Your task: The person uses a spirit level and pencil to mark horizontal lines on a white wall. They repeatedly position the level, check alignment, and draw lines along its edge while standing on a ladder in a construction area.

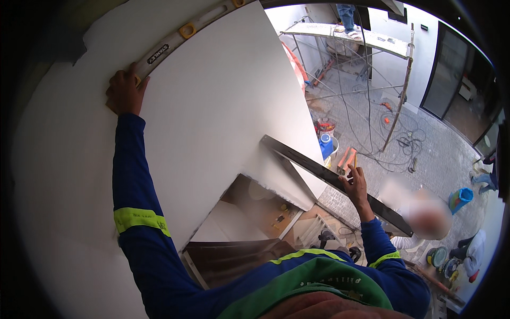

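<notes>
My left hand (127, 91), up at the left, is closed around the lower end of a long spirit level (169, 48) lying along the white wall panel (207, 106). My right hand (355, 187) grips a long dark flat bar (313, 166) near its middle. A thin yellow-orange pencil (356, 159) sticks up from the fingers of that same hand. The bar slants down to the right, its upper end near the panel's surface. Below it is a rough-edged opening (234, 223) in the panel.
At the right, a co-worker's white sleeve (406, 242) is near the bar's lower end. Scaffolding with a plank (372, 40) carries another person's legs (346, 18). Cables (404, 141), buckets, a blue container (325, 146) and a blue bin (460, 200) stand on the paved ground.
</notes>
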`<action>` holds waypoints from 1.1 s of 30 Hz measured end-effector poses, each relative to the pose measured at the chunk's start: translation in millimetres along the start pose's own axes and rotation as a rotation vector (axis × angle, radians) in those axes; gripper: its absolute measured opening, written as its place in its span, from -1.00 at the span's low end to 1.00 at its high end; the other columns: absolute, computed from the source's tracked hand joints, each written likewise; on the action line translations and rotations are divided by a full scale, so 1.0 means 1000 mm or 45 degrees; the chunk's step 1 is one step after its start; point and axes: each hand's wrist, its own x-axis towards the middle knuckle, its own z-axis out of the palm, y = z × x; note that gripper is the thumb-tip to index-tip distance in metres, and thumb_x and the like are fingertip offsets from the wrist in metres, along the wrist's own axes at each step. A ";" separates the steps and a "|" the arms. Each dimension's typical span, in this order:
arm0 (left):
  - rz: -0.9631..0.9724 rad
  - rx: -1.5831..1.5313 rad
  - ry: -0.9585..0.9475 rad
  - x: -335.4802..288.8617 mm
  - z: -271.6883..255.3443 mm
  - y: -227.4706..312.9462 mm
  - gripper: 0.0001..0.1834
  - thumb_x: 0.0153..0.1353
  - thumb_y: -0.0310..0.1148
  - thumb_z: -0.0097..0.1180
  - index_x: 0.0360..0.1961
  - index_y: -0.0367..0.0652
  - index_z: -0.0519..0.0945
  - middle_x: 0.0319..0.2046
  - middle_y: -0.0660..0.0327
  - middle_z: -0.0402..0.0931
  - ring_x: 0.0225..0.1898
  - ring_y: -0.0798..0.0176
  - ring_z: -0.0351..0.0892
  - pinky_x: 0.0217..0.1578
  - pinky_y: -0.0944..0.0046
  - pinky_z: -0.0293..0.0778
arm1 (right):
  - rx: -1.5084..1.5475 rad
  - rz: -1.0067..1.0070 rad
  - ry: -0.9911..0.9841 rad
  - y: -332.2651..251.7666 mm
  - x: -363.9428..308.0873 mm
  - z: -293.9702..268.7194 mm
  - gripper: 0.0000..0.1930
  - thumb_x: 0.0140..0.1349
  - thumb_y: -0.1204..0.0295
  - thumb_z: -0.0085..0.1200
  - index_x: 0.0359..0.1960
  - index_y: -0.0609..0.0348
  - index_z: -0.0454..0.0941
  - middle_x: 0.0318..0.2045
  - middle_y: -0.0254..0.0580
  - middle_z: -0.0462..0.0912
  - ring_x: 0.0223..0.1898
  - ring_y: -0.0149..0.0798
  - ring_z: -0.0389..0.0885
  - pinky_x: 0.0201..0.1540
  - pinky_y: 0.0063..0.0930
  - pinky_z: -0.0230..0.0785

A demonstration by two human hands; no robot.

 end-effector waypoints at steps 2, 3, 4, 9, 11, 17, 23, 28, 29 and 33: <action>0.003 -0.035 0.040 0.000 0.003 -0.001 -0.33 0.25 0.30 0.20 0.32 0.34 0.47 0.04 0.20 0.46 0.09 0.01 0.52 -0.06 -0.19 0.53 | 0.011 0.043 -0.009 0.000 0.000 0.000 -0.36 0.18 0.29 0.44 0.25 0.30 0.47 -0.20 -0.10 0.50 -0.29 -0.21 0.61 -0.31 -0.36 0.59; 0.011 -0.058 0.065 -0.001 0.005 -0.002 -0.32 0.24 0.30 0.21 0.32 0.34 0.47 0.04 0.20 0.46 0.08 0.00 0.52 -0.06 -0.21 0.52 | 0.011 0.009 0.002 0.000 -0.001 0.000 -0.36 0.18 0.29 0.44 0.25 0.30 0.47 -0.21 -0.10 0.50 -0.30 -0.21 0.61 -0.30 -0.36 0.59; 0.019 -0.081 0.092 0.000 0.005 -0.002 -0.32 0.24 0.30 0.21 0.32 0.34 0.47 0.03 0.20 0.47 0.08 -0.01 0.53 -0.06 -0.23 0.52 | 0.013 -0.005 0.014 -0.001 -0.001 -0.001 -0.36 0.18 0.29 0.44 0.25 0.30 0.48 -0.21 -0.10 0.50 -0.30 -0.21 0.61 -0.30 -0.36 0.60; -0.029 -0.082 0.077 -0.002 0.003 -0.001 -0.31 0.21 0.27 0.27 0.32 0.34 0.47 0.04 0.19 0.47 0.08 -0.05 0.53 -0.06 -0.25 0.52 | 0.033 0.032 -0.006 -0.006 -0.001 -0.003 -0.36 0.18 0.29 0.44 0.24 0.28 0.48 -0.20 -0.10 0.50 -0.29 -0.21 0.62 -0.27 -0.36 0.63; -0.035 -0.058 0.084 -0.004 0.002 0.001 -0.30 0.20 0.26 0.29 0.32 0.34 0.47 0.04 0.20 0.48 0.08 -0.04 0.54 -0.06 -0.23 0.52 | 0.044 0.037 -0.005 -0.008 -0.001 -0.004 -0.37 0.18 0.29 0.44 0.24 0.28 0.47 -0.19 -0.10 0.49 -0.27 -0.21 0.62 -0.25 -0.36 0.64; -0.016 -0.085 0.125 -0.002 0.010 -0.003 -0.29 0.19 0.27 0.30 0.32 0.35 0.47 0.04 0.23 0.48 0.08 0.02 0.53 -0.05 -0.19 0.52 | 0.079 0.037 0.012 -0.011 -0.002 -0.004 -0.38 0.19 0.30 0.43 0.24 0.27 0.46 -0.18 -0.11 0.48 -0.26 -0.21 0.62 -0.25 -0.35 0.64; -0.043 -0.040 0.130 -0.006 0.015 -0.003 -0.27 0.19 0.30 0.27 0.35 0.39 0.45 0.09 0.27 0.44 0.13 0.04 0.49 0.02 -0.18 0.47 | 0.059 0.036 -0.006 -0.013 -0.002 -0.005 -0.38 0.19 0.29 0.43 0.23 0.25 0.47 -0.19 -0.10 0.47 -0.28 -0.20 0.61 -0.25 -0.35 0.63; -0.056 -0.008 0.139 -0.008 0.013 0.000 -0.26 0.19 0.34 0.24 0.36 0.40 0.44 0.10 0.26 0.43 0.15 0.04 0.46 0.05 -0.19 0.44 | 0.039 0.011 0.005 -0.014 -0.002 -0.006 -0.39 0.19 0.28 0.43 0.22 0.24 0.48 -0.21 -0.10 0.48 -0.29 -0.20 0.61 -0.26 -0.36 0.62; -0.057 -0.019 0.143 -0.008 0.012 0.000 -0.26 0.19 0.34 0.24 0.36 0.40 0.44 0.10 0.26 0.43 0.15 0.04 0.46 0.05 -0.19 0.44 | 0.050 0.016 -0.001 -0.014 -0.002 -0.005 -0.39 0.19 0.27 0.43 0.22 0.24 0.49 -0.21 -0.10 0.48 -0.29 -0.20 0.61 -0.26 -0.36 0.62; -0.062 -0.031 0.120 -0.006 0.009 0.001 -0.27 0.18 0.33 0.26 0.34 0.39 0.46 0.10 0.25 0.44 0.14 0.01 0.47 0.04 -0.19 0.47 | 0.047 0.010 0.004 -0.013 -0.003 -0.005 -0.39 0.19 0.27 0.43 0.22 0.26 0.48 -0.21 -0.10 0.49 -0.29 -0.19 0.61 -0.26 -0.34 0.60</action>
